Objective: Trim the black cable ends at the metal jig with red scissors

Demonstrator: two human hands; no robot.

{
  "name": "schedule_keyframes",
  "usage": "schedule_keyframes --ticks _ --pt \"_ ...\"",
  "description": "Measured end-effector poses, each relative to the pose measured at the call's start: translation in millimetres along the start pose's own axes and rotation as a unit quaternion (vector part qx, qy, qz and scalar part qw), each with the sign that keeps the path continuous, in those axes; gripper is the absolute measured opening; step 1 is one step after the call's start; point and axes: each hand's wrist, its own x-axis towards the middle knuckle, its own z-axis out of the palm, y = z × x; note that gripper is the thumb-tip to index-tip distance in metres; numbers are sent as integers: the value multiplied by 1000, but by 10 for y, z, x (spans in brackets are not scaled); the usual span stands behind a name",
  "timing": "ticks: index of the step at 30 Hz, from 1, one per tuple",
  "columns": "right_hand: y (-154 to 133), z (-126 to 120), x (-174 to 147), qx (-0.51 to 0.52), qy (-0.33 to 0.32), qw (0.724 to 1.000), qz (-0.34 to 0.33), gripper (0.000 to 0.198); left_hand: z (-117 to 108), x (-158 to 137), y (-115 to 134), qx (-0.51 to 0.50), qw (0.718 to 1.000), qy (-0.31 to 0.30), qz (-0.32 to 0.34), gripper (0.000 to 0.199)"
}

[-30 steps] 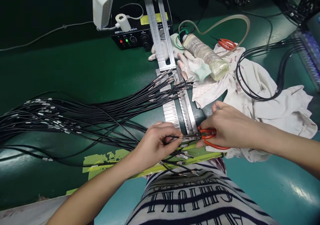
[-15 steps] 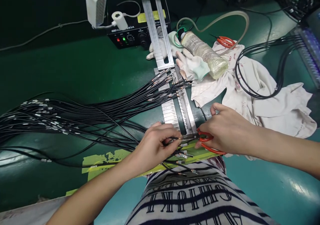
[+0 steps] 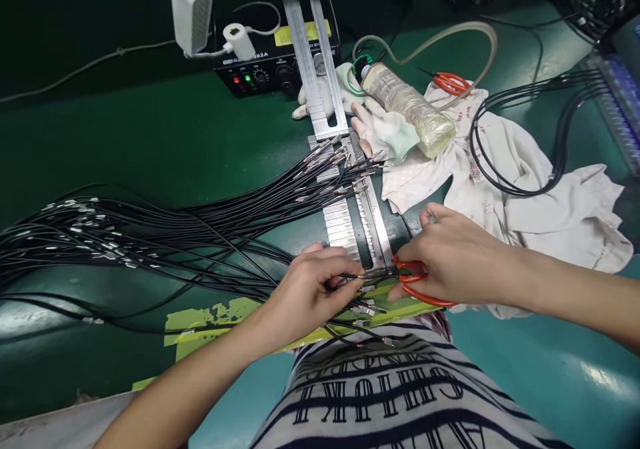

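My left hand (image 3: 315, 286) pinches a thin black cable (image 3: 347, 276) near its end, between thumb and forefinger. My right hand (image 3: 443, 256) is closed round a pair of scissors or snips with red-orange handles (image 3: 430, 298). The tool's blades point left toward the cable end, and their tips are too small to make out. Both hands work at the near end of a slotted metal fixture (image 3: 383, 236). Below my left hand, several cables with metal connectors (image 3: 367, 309) stick out over yellow-green tape (image 3: 400, 308).
A large bundle of black cables (image 3: 215, 216) lies across the fixture and the green table. Behind stand a black control box (image 3: 260, 76) and a white lamp-like device (image 3: 193, 9). On the right are a plastic bottle (image 3: 410, 106), white gloves (image 3: 385, 129), cloths (image 3: 535, 222) and another red-handled tool (image 3: 451, 84).
My right hand has shifted slightly, and the handles of the red-orange tool look a little further apart. My left hand stays in place with the cable.
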Motion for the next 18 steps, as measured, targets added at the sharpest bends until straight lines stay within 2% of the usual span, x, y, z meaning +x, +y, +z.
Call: schedule_keyframes --ticks 4,11,13,18 --pt "-37 30 -26 -50 31 998 -7 47 4 -9 15 8 1000 9 9 8" --pt "-95 49 -32 -99 21 995 -16 29 26 -35 6 14 1000 14 12 7" --pt "-72 44 -23 -67 21 998 -3 31 16 -24 -6 -5 1000 20 4 7" --pt "87 12 -28 81 25 995 52 50 -32 29 4 -97 994 34 -38 9"
